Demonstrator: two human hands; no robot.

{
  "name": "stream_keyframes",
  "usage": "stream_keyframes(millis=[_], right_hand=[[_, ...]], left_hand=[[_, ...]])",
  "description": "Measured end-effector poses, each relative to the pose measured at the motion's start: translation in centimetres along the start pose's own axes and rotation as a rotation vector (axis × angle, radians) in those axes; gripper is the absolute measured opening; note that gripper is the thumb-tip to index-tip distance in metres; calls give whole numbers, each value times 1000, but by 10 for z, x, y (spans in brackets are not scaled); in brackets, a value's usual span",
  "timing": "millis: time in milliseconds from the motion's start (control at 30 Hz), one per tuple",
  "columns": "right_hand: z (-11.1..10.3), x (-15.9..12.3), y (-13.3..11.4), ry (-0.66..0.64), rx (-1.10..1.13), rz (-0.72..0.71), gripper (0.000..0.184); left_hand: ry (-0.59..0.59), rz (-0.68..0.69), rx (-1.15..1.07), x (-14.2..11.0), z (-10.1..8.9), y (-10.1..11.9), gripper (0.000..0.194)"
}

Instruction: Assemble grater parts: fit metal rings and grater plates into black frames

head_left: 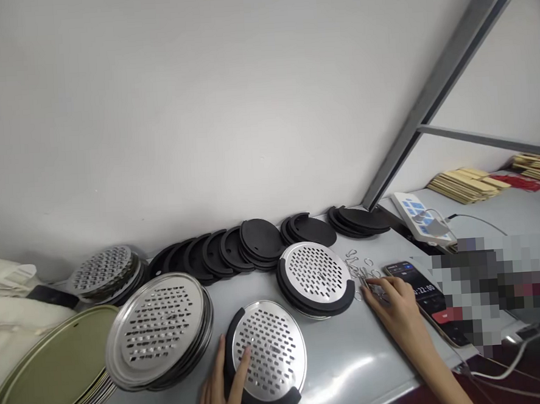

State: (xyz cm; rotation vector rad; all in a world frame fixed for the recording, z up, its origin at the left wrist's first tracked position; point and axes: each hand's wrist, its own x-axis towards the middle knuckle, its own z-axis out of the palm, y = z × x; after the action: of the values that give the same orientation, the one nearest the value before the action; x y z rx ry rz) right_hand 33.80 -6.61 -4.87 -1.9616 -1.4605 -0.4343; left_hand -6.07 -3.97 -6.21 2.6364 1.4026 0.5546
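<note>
My left hand point(221, 388) is at the left edge of a round metal grater point(270, 342) with a black rim part. One digit lies over its slotted face and the others run along the rim. My right hand point(395, 301) is among small metal rings and clips point(354, 267), its fingers bent down to the table; what is between the fingertips is hidden. Between the hands and further back lies a small stack of similar graters with black rims point(317, 272). A phone point(425, 302) showing a timer lies beside my right hand.
Stacked metal grater discs point(161, 330) and olive-green oval plates point(56, 373) stand on the left. Black round holders point(261, 242) line the wall. A grey metal post point(429, 104) rises at the right, with a white power strip point(421, 217) and wooden pieces point(465, 184) beyond.
</note>
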Motion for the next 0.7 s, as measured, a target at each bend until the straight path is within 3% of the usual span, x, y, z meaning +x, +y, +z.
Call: stream_keyframes(millis=[233, 533, 633, 700], right_hand=[[0, -2, 4, -11, 26, -15, 32], [3, -3, 13, -29, 114, 41, 35], [-4, 0, 6, 92, 158, 59, 34], [-13, 0, -5, 200, 214, 93, 31]], left_hand=[[-30, -78, -202, -2, -19, 10, 67], [135, -429, -709, -2, -29, 30, 51], [274, -387, -713, -2, -34, 34, 48], [394, -266, -647, -5, -37, 36, 44]])
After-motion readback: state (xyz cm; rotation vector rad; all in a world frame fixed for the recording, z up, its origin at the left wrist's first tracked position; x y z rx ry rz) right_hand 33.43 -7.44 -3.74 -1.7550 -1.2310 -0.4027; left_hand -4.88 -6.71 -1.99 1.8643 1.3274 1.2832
